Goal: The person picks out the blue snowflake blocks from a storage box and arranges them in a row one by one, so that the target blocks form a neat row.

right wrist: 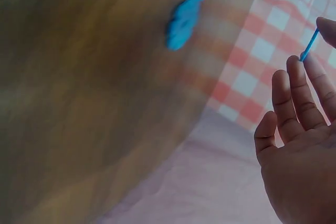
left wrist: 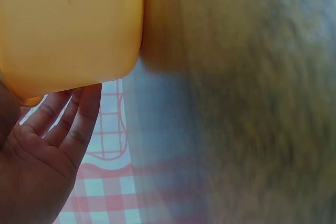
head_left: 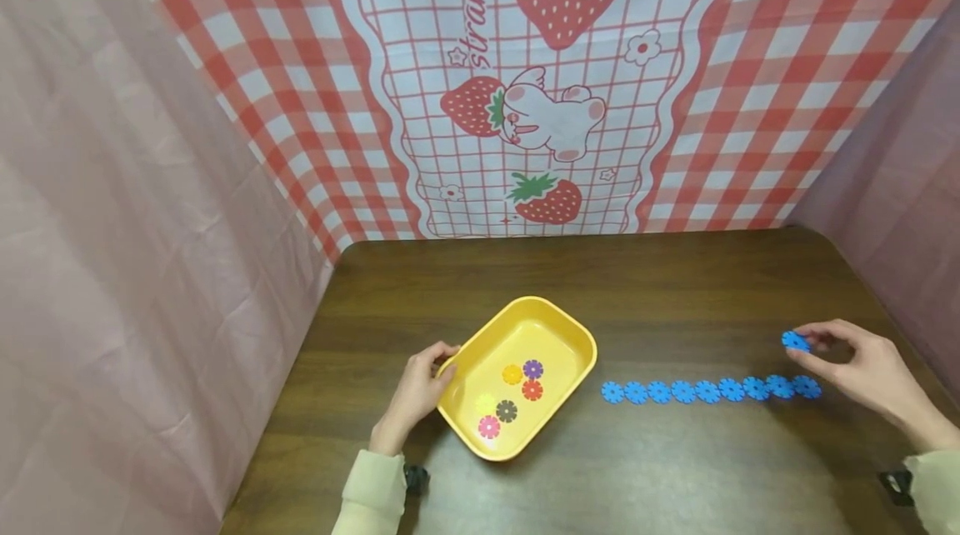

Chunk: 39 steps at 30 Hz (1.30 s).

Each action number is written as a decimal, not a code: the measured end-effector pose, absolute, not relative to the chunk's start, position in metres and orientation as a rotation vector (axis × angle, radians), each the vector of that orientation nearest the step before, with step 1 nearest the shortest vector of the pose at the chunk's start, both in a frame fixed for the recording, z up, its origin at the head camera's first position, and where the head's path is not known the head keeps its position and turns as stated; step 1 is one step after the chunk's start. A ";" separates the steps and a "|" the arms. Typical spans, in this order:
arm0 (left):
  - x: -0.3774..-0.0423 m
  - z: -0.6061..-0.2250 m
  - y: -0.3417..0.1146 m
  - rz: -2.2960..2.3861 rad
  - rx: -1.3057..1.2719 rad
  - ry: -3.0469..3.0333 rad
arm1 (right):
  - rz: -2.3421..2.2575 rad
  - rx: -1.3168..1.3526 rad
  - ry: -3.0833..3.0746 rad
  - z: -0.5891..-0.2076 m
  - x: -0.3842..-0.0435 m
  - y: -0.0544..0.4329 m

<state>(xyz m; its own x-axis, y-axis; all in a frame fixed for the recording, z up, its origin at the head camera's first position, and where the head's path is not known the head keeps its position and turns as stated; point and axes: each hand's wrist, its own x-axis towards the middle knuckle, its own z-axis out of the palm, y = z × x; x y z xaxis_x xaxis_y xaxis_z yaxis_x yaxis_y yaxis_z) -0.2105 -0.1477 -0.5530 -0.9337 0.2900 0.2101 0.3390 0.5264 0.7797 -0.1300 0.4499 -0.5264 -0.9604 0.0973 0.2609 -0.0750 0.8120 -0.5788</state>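
A yellow tray (head_left: 480,343) stands at an angle on the table, holding several small notched plastic discs: orange, purple, red, black, pink and pale yellow. My left hand (head_left: 416,389) grips its left rim, thumb on the edge; the left wrist view shows the fingers against the tray's outer wall (left wrist: 73,35). Between thumb and fingertips, my right hand (head_left: 870,364) pinches a blue snowflake disc (head_left: 795,341), seen edge-on as a thin blue line in the right wrist view. Just below that hand lies the right end of a row of blue discs (head_left: 707,392), touching or overlapping.
The row runs along the brown wooden table (head_left: 637,468) from beside the tray to the right. Behind the table hangs a red checked strawberry cloth (head_left: 300,102). Pink curtains (head_left: 112,227) flank both sides.
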 end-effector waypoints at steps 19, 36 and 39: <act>-0.212 -0.555 -0.149 -1.396 -0.540 -2.701 | 0.834 -0.130 -2.751 -0.561 -0.116 0.489; -0.211 -0.552 -0.146 -1.400 -0.529 -2.709 | 0.795 -0.095 -2.749 -0.578 -0.107 0.503; -0.211 -0.551 -0.146 -1.404 -0.531 -2.711 | 0.786 -0.083 -2.753 -0.579 -0.105 0.504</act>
<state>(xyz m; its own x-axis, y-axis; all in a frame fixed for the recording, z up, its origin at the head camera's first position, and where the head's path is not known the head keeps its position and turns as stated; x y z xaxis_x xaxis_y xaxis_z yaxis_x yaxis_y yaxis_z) -0.2110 -0.1456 -0.5510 -0.9405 0.2801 0.1926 0.3189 0.5309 0.7851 -0.1055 0.5042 -0.5793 -0.9602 0.1297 0.2473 -0.0204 0.8505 -0.5256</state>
